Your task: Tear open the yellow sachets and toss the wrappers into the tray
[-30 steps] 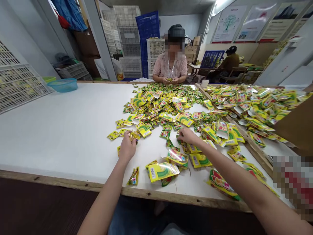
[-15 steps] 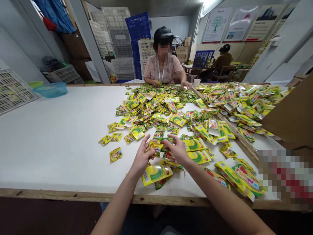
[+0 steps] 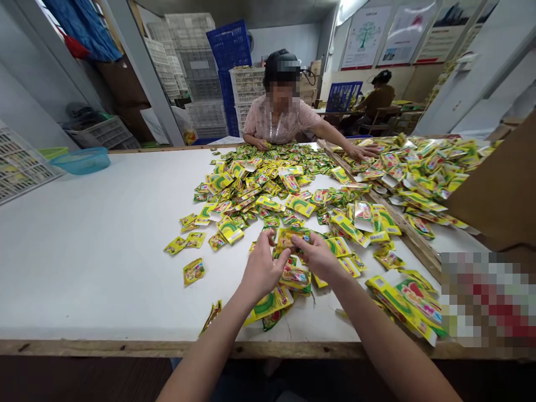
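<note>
- Pinching a yellow sachet (image 3: 288,240) between both hands, just above the surface (image 3: 92,251), not far from its front edge.
- On the right hand (image 3: 319,258), the fingers (image 3: 302,241) clench the sachet's right end.
- On the left hand (image 3: 263,267), the fingers (image 3: 270,241) curl closed at its left end, seemingly gripping it, though the exact contact is partly hidden. Holding it from both ends likely keeps the thin packet steady.
- Directly below lie more sachets, with a barcoded sachet (image 3: 268,306) under the left wrist and a crumpled sachet (image 3: 211,316) near the front edge.
- To the left, a few loose sachets, including a lone sachet (image 3: 194,272), lie apart from the rest.
- Ahead, a main pile (image 3: 251,190) spreads in a loose heap, apparently tipped out rather than stacked.
- To the right, a wooden rail (image 3: 412,237) seems to keep a second pile (image 3: 419,167) apart from the first.
- Across the surface, a co-worker (image 3: 280,120) rests one hand (image 3: 262,144) at the main pile and stretches the other hand (image 3: 362,152) toward the second pile.
- Farthest back, white crates (image 3: 201,72) and a blue crate (image 3: 229,47) stand stacked along the wall, seemingly out of the way of the work.
</note>
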Available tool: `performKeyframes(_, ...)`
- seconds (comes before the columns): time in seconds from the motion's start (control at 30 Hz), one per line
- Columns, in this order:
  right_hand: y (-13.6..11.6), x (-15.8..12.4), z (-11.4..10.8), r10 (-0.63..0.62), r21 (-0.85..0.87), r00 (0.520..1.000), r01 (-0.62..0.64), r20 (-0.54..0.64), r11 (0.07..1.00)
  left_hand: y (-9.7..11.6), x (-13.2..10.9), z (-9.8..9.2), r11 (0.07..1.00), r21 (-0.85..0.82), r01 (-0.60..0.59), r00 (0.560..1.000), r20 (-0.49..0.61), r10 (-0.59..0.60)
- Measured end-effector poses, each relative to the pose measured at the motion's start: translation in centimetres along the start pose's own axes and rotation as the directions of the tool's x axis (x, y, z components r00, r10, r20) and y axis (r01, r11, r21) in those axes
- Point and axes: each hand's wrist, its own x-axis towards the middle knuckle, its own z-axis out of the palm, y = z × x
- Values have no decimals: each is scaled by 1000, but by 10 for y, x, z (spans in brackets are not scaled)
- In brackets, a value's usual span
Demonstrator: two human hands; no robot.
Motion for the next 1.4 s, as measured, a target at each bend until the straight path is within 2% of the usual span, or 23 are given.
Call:
performKeyframes(0.07, -9, 7, -14, -101, -30, 988, 98, -118, 995, 1, -5, 5, 953, 292, 80, 991, 81, -108)
performKeyframes(0.13, -19, 11, -28, -130, -93, 981, 118, -142, 989, -1, -9, 11, 876, 475, 87, 963, 184, -195)
performKeyframes(0.2, -27, 11, -38, -43, -184, 999, 37, -28, 982, -4, -7, 12, 843, 535, 45, 945, 252, -210)
performKeyframes(0.3, -31, 7, -44, 161, -344, 961, -76, 225, 936, -8, 6, 0, 851, 525, 12, 977, 176, -122)
performKeyframes(0.37, -25, 5, -39, 223, -412, 908, -63, 354, 909, -10, 18, -13, 901, 432, -42, 996, 94, 1)
performKeyframes(0.4, -20, 4, -34, 201, -430, 900, -16, 388, 902, -11, 23, -18, 931, 357, -76, 997, 35, 68)
performKeyframes(0.47, -6, 3, -21, 24, -477, 929, 167, 369, 863, -13, 28, -21, 978, 191, -90, 980, -160, 121)
performKeyframes(0.53, 11, 0, -6, -267, -559, 921, 384, 282, 734, -17, 29, -15, 1000, -28, -11, 950, -311, 2)
performKeyframes(0.57, 19, -3, 1, -390, -606, 884, 462, 258, 648, -19, 27, -9, 985, -169, 42, 952, -292, -91)
performKeyframes(0.63, 31, -8, 12, -501, -661, 814, 552, 295, 507, -23, 24, 2, 885, -440, 153, 974, -83, -210)
performKeyframes(0.7, 34, -14, 17, -466, -667, 789, 600, 401, 442, -27, 21, 5, 796, -560, 229, 971, 74, -228)
performKeyframes(0.73, 32, -16, 17, -419, -663, 785, 614, 456, 429, -29, 20, 3, 799, -556, 230, 970, 62, -236)
performKeyframes(0.83, 13, -19, 9, -343, -651, 803, 596, 487, 470, -33, 20, -11, 927, -323, 188, 955, -159, -249)
performKeyframes(0.9, -1, -18, 2, -408, -601, 842, 538, 353, 591, -32, 19, -19, 980, -38, 194, 945, -262, -197)
performKeyframes(0.97, -11, -16, -4, -509, -517, 849, 503, 144, 693, -30, 17, -20, 961, 224, 165, 970, -215, -116)
performKeyframes(1.0, -13, -16, -5, -562, -504, 825, 509, 55, 698, -29, 15, -18, 944, 307, 120, 985, -155, -75)
performKeyframes(1.07, -13, -17, -4, -690, -592, 723, 545, -26, 594, -27, 12, -11, 930, 366, 13, 999, -42, 3)
performKeyframes(1.13, -11, -19, -1, -789, -716, 613, 570, 43, 403, -26, 9, -5, 932, 359, -51, 998, -21, 63)
performKeyframes(1.17, -10, -20, 0, -804, -745, 583, 585, 113, 320, -26, 8, -3, 935, 348, -70, 995, -36, 88)
performKeyframes(1.2, -9, -20, 1, -794, -751, 578, 605, 187, 264, -27, 7, -3, 938, 336, -85, 993, -54, 109)
performKeyframes(1.27, -9, -21, 2, -751, -739, 607, 625, 258, 252, -29, 6, -5, 941, 319, -111, 987, -79, 143)
performKeyframes(1.33, -8, -20, 2, -775, -750, 608, 592, 174, 296, -29, 5, -7, 940, 314, -132, 984, -72, 162)
performKeyframes(1.4, -7, -19, 2, -837, -770, 543, 561, 66, 303, -29, 4, -8, 941, 306, -142, 985, -49, 164)
